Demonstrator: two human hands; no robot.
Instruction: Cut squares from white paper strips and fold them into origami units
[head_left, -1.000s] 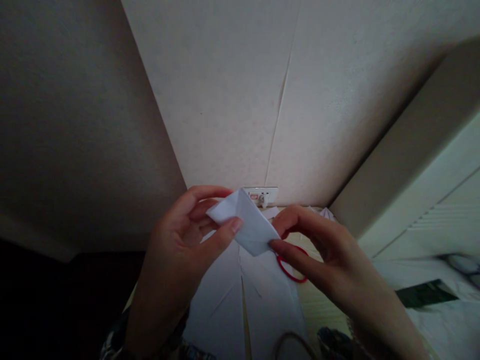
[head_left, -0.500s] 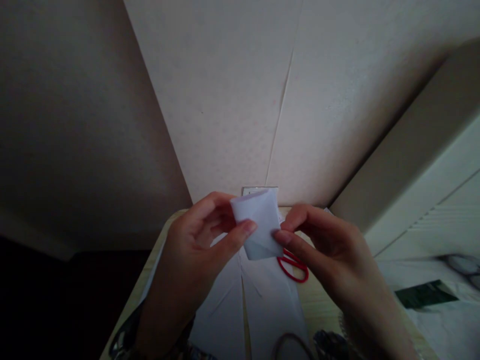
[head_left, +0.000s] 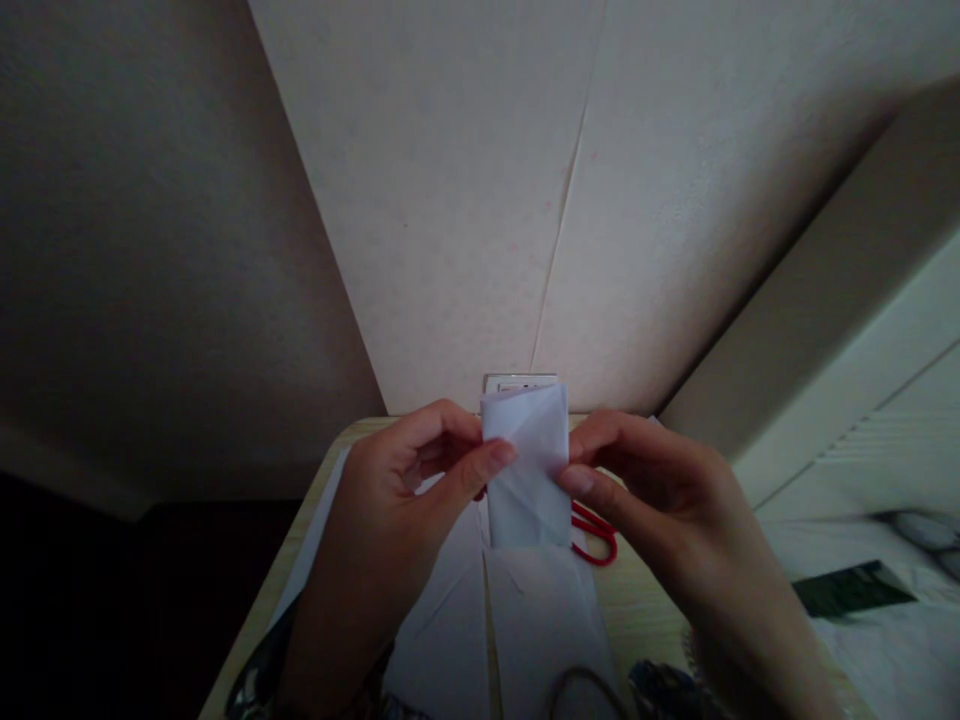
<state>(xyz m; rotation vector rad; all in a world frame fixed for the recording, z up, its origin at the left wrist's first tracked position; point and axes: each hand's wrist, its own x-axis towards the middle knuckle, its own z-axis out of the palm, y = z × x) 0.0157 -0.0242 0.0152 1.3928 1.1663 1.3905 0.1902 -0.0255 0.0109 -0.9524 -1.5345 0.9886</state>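
A folded piece of white paper (head_left: 531,490) is held upright between my two hands, over the small table. My left hand (head_left: 409,495) pinches its left edge, thumb on the near face and fingers behind. At the right edge, the thumb and fingertips of my right hand (head_left: 649,495) close on the paper. Behind it, red-handled scissors (head_left: 600,540) lie on the table, partly hidden. White paper sheets (head_left: 450,630) with a gap between them lie below my hands.
The wooden table (head_left: 637,620) stands against a pale wall (head_left: 450,200). A white wall plate (head_left: 517,380) shows just above the paper. To the right are a pale cabinet (head_left: 885,430) and a dark green item (head_left: 855,590) on white material. A dark loop (head_left: 585,675) lies at the front.
The folded paper has turned more upright and face-on, showing more of its lower part and hiding more of the scissors. My left hand has shifted slightly right; both hands still hold the paper.
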